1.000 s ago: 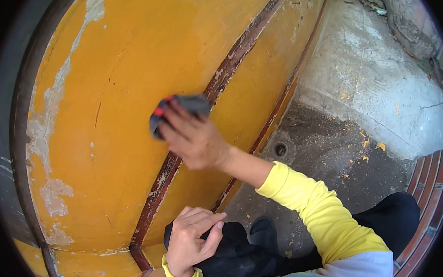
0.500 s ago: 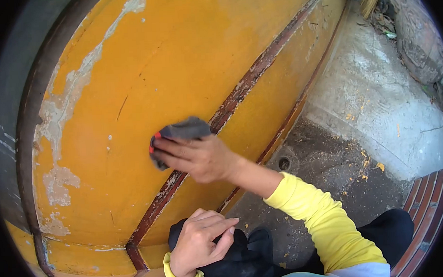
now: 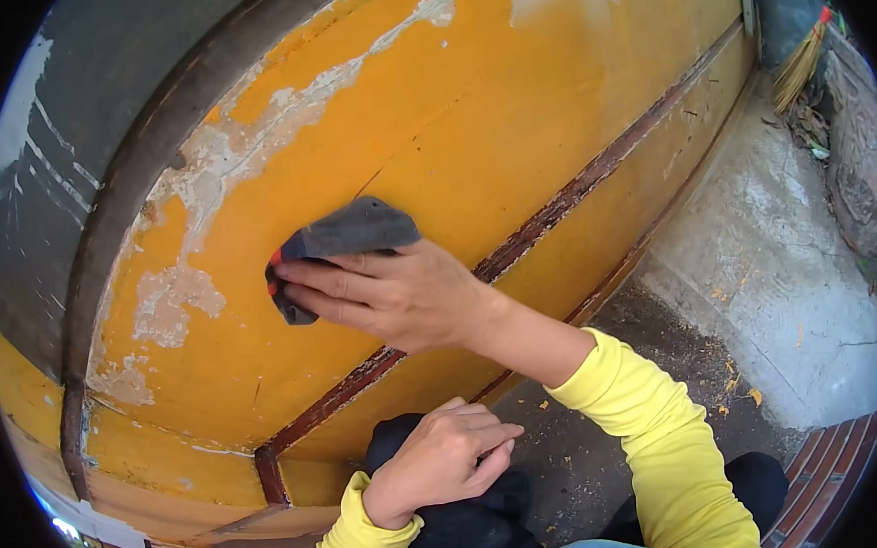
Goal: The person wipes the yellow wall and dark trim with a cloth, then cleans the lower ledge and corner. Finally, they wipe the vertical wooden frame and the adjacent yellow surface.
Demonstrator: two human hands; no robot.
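My right hand [image 3: 400, 298] presses a dark grey cloth [image 3: 352, 229] with red and black patches, perhaps a sock, against a yellow painted wall [image 3: 510, 121]. Its fingers are closed over the cloth, and part of the cloth hides beneath them. Lower down, my left hand [image 3: 448, 462] hangs above my dark-trousered knee, apart from the wall. The left fingers are loosely curled, with the thumb alongside, and nothing shows in them. Pale bare patches [image 3: 177, 306] mark where paint has flaked off on the wall's left side.
A worn dark red strip [image 3: 573, 195] crosses the wall diagonally. To the left runs a dark frame edge [image 3: 109, 232]. Concrete floor [image 3: 745, 248] with debris lies right, a straw broom [image 3: 802, 61] at the far corner. Red brick edging [image 3: 831, 472] is at lower right.
The view has shifted, so the wall appears farther right and more of the left side shows. My right hand and the cloth have slid over the wall, away from the dark red strip.
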